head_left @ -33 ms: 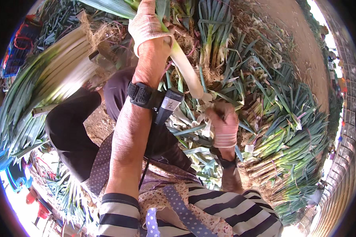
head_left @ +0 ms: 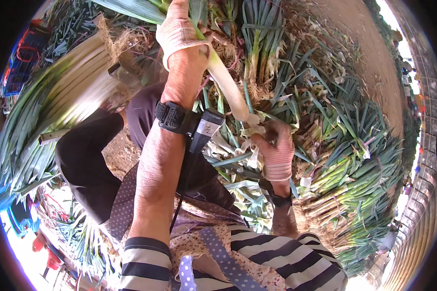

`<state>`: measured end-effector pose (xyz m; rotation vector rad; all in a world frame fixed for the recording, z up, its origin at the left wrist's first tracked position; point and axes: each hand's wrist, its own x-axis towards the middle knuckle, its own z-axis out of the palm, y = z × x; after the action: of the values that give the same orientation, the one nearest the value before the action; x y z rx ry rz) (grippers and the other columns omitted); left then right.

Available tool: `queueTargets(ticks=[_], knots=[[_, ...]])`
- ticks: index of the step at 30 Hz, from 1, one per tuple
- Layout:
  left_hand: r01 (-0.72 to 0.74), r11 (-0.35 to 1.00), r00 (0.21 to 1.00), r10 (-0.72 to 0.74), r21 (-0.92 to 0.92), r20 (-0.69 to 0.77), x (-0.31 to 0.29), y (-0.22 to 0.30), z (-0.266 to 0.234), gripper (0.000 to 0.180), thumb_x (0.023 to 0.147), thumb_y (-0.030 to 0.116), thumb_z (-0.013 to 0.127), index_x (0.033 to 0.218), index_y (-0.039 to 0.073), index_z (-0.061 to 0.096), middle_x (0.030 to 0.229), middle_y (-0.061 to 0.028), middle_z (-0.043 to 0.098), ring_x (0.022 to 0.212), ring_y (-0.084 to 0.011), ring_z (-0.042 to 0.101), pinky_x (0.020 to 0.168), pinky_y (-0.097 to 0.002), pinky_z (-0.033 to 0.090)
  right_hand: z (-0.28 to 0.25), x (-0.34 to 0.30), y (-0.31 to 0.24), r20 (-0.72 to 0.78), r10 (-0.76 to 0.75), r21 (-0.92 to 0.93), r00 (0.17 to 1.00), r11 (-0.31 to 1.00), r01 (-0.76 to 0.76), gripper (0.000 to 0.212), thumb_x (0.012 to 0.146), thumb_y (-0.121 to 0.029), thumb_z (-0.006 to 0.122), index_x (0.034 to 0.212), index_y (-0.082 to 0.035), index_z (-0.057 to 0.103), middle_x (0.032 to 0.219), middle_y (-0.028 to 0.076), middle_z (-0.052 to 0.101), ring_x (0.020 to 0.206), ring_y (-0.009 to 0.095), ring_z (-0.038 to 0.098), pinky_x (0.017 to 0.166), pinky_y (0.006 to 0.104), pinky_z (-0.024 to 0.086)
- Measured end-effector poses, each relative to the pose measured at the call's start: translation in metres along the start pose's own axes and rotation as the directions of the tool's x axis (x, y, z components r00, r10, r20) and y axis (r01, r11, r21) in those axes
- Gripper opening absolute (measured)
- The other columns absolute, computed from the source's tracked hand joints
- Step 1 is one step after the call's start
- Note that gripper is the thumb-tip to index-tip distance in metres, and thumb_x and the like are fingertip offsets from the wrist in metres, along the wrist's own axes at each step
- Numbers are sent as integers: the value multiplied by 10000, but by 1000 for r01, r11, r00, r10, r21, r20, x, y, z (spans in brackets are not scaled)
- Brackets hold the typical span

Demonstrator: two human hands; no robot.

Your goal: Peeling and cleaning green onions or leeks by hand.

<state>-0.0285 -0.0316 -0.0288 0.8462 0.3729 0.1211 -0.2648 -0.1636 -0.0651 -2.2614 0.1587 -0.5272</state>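
Observation:
My left hand (head_left: 176, 34), in a pale knitted glove, is closed round the green upper part of a leek (head_left: 229, 89). Its white shaft slants down to the right from my fist. By the root end, which has pale skin (head_left: 254, 127) around it, is my gloved right hand (head_left: 277, 151). The fingers there curl in toward the thumb; whatever they pinch is too small or hidden to make out. Pale and green strips of stripped leaf (head_left: 253, 159) lie beside the right thumb.
A big stack of white-stemmed leeks (head_left: 77, 80) rests at left against a metal bracket (head_left: 48, 137). Untrimmed leek bundles (head_left: 347, 186) lie at right, and a tied bundle (head_left: 262, 41) at the top. Leaf scraps cover the ground ahead; bare soil (head_left: 374, 68) shows beyond.
My right hand has moved up very slightly toward the leek's root end. The left hand and the leek have shifted a few pixels left.

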Motion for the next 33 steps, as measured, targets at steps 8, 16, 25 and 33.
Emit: queueTargets(ticks=[8,16,25,33], knots=[[-27,998,892,48,-52,450,-29,1,-2,514,783,468,704,1053,69,524,862,-31,535,709,-185,538,657,-350,510,28,38,-1,13,-127,-179,992,976,127,597,713,-284,777,1172,-36,485,880,168,608,761,287,647,632,371,536],[466,872,692,-255,-149,675,-4,-4,-1,536,778,524,691,890,37,497,687,-7,447,579,-125,434,494,-271,374,10,30,-52,381,585,497,715,522,-693,537,857,-472,596,1122,-5,571,890,24,593,730,95,506,600,238,410],[454,873,788,-298,-180,539,-14,-15,12,501,778,566,664,854,117,457,637,-5,431,513,-160,453,439,-339,372,-26,-30,-55,-135,453,295,881,867,-401,223,829,-28,608,1051,-2,597,932,99,638,815,157,603,722,266,472],[359,923,907,-309,-142,286,-26,-6,13,585,700,601,719,857,100,462,683,-33,508,575,-182,478,524,-359,438,-1,48,-35,-148,-248,-73,957,968,239,795,494,-147,884,1193,-52,519,1107,140,585,937,227,593,810,322,543]])
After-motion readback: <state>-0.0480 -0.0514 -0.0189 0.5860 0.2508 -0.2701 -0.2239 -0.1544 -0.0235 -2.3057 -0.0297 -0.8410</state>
